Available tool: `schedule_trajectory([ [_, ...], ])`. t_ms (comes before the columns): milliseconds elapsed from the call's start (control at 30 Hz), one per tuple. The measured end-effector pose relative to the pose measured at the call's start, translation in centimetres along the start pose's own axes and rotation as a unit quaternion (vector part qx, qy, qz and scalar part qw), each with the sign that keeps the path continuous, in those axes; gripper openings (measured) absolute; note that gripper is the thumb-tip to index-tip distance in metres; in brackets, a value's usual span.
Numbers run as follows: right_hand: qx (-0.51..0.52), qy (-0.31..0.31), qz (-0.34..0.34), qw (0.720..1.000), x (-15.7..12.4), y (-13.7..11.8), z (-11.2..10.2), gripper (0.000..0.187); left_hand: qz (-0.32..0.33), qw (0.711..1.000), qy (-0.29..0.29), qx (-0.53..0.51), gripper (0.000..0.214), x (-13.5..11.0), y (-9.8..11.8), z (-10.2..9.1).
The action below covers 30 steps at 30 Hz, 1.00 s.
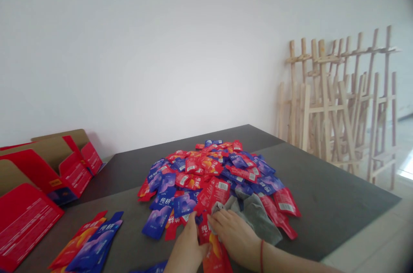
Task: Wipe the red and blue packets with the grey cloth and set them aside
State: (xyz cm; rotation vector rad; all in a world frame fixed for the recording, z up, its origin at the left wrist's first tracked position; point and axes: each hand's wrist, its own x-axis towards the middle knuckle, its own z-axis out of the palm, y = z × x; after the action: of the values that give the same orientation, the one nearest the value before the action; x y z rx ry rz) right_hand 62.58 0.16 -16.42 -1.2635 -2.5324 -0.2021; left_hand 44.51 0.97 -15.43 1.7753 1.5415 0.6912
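Note:
A red spouted pouch with an orange picture and white lettering lies between my hands at the near edge of the pile. My left hand grips its left side, thumb against the pouch. My right hand, with a red band at the wrist, is closed on a grey cloth and presses part of it onto the same pouch. The rest of the cloth drapes to the right over other pouches. Just beyond my hands spreads a heap of red and blue pouches.
Open red cardboard boxes stand on the left of the dark table. Near them a small stack of red and blue pouches lies. A blue pouch shows at the bottom edge. Wooden easels lean together beyond the table's right side.

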Motion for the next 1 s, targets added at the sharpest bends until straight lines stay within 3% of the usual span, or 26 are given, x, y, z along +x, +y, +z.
schedule_trajectory([
  [100, 0.072, -0.030, 0.033, 0.996, 0.2, 0.2, -0.4, 0.049, -0.047, 0.983, -0.069, -0.165, 0.033, 0.3, 0.5, 0.0],
  [167, 0.108, -0.035, 0.054, 0.992, 0.2, 0.4, -0.8, 0.053, -0.068, 0.966, -0.110, -0.224, 0.017, 0.4, 1.0, -0.2],
  [267, 0.146, -0.003, 0.067, 0.987, 0.2, 0.6, -1.5, 0.059, -0.103, 0.953, -0.093, -0.270, 0.018, 0.7, 1.6, -0.7],
  [333, 0.157, 0.034, 0.049, 0.986, 0.3, 0.3, -1.9, 0.058, -0.125, 0.923, -0.037, -0.361, 0.018, 1.2, 1.4, -1.0],
  [433, 0.128, 0.065, -0.038, 0.989, 0.7, -0.9, -2.2, 0.039, -0.122, 0.851, 0.060, -0.506, 0.013, 1.9, 0.5, -1.2],
  [500, 0.098, 0.070, -0.105, 0.987, 1.0, -1.8, -2.2, 0.027, -0.112, 0.827, 0.092, -0.542, 0.009, 2.1, 0.1, -1.1],
  [600, 0.093, 0.075, -0.120, 0.986, 1.2, -2.2, -2.1, 0.024, -0.125, 0.810, 0.089, -0.566, 0.003, 2.0, 0.6, -0.9],
  [733, 0.137, 0.082, -0.011, 0.987, 1.4, -1.1, -2.1, 0.039, -0.196, 0.752, 0.021, -0.629, 0.022, 1.6, 2.5, -0.7],
  [833, 0.110, 0.094, 0.015, 0.989, 2.2, -1.2, -1.8, 0.042, -0.211, 0.731, -0.031, -0.648, 0.030, 1.4, 3.2, -0.8],
  [900, 0.060, 0.094, -0.010, 0.994, 2.9, -1.9, -1.6, 0.039, -0.217, 0.729, -0.034, -0.648, 0.031, 1.3, 3.2, -0.9],
  [1000, 0.007, 0.080, -0.103, 0.992, 3.2, -2.9, -2.0, 0.029, -0.227, 0.732, -0.025, -0.642, 0.032, 1.2, 2.7, -1.4],
])
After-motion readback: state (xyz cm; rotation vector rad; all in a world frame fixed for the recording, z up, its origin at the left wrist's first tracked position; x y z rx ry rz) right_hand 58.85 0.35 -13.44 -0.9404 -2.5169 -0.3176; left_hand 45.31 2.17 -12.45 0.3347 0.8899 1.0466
